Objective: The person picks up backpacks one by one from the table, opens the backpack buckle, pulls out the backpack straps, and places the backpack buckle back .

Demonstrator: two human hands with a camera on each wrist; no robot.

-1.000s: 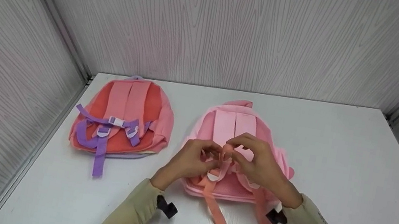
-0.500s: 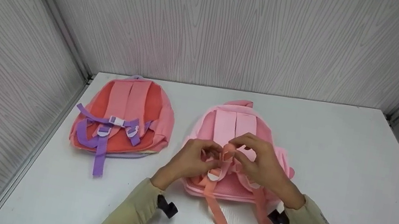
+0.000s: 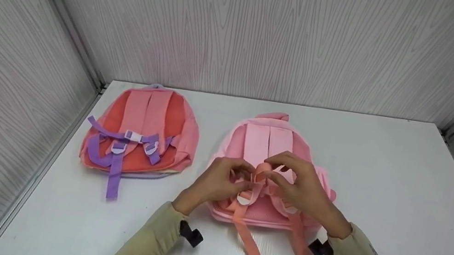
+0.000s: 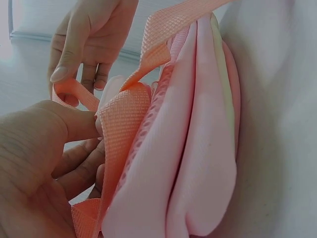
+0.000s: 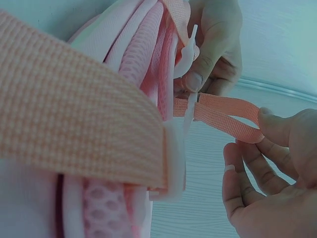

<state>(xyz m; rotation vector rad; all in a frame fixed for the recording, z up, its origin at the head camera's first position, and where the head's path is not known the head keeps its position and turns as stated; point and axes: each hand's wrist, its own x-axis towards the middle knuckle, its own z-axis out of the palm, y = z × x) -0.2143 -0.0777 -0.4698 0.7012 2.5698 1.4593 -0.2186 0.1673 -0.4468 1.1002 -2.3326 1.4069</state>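
Note:
A pink backpack [image 3: 256, 140] lies back side up, its shoulder straps facing me. Over its middle, my left hand [image 3: 220, 180] pinches a white plastic buckle [image 5: 189, 113] between thumb and fingers, with orange webbing threaded through it. To the right, my right hand [image 3: 303, 187] pinches the rounded end of an orange strap loop [image 5: 230, 126] that sticks out from the buckle. In the left wrist view, more orange webbing [image 4: 124, 119] runs along the backpack's edge beside my left hand. The left fingertips behind the buckle are partly hidden.
A coral backpack [image 3: 134, 111] with purple straps [image 3: 114, 178] lies to the left. Two loose orange strap ends [image 3: 250, 246] hang toward the white table's [image 3: 392, 198] front. Grey wood-grain panels [image 3: 244, 28] enclose the back and sides.
My right hand has shifted slightly right, drawing the orange loop out a little larger. The left hand stays almost in place at the buckle.

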